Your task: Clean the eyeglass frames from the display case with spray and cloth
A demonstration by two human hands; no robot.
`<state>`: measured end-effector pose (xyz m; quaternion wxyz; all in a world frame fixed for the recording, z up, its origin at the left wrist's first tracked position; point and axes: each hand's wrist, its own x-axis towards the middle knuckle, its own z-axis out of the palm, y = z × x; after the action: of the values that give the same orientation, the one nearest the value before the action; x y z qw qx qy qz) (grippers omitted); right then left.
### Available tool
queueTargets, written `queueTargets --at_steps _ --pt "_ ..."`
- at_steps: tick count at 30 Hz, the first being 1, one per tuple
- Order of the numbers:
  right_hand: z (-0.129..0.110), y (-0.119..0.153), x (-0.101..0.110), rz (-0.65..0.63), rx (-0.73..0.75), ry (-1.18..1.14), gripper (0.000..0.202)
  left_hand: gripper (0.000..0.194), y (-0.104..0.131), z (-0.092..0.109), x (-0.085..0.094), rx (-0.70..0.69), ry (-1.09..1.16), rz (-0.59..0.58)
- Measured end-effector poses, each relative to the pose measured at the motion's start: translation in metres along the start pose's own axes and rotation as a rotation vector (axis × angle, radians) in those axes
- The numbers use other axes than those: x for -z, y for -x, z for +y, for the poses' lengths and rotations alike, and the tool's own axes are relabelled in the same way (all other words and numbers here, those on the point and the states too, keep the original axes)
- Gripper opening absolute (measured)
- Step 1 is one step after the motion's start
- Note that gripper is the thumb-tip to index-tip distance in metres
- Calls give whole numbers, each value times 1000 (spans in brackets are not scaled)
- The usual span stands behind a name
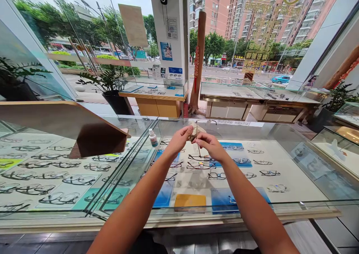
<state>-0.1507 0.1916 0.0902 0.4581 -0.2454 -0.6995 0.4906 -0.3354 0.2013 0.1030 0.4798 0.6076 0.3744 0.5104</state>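
Above the glass counter, my two hands meet around a pair of eyeglasses (pixel 196 125) with thin dark parts. A crumpled beige cloth (pixel 201 128) is bunched against them. My left hand (pixel 181 137) is closed, thumb up, pinching the cloth over the glasses. The fingers of my right hand (pixel 209 143) are closed on the frame, just right of the left fingers. Which part of the frame each hand grips is partly hidden by cloth and fingers. Left of the hands, a small white spray bottle (pixel 153 138) with a blue-green lower part stands on the counter.
Beneath my hands is a glass display case (pixel 301 186) with rows of eyeglasses (pixel 269 173), blue mats and an orange-yellow panel (pixel 190 201). A brown slanted panel (pixel 97 136) juts in from the left. Farther off stand more showcases (pixel 159 97), a potted plant (pixel 116 101) and a wooden post (pixel 199 59).
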Motion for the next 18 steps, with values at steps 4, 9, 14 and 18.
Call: queueTargets --at_steps 4,9,14,18 --pt "1 -1 0 6 -39 -52 31 55 0 -1 -5 35 234 -154" --pt "2 -1 -2 5 -79 -122 33 47 -1 -6 -9 44 492 -214" --pt "3 -2 -4 4 -106 -157 31 46 0 -7 -6 60 563 -245" --pt "6 -3 -6 25 -101 -154 33 49 0 -5 -9 40 562 -175"
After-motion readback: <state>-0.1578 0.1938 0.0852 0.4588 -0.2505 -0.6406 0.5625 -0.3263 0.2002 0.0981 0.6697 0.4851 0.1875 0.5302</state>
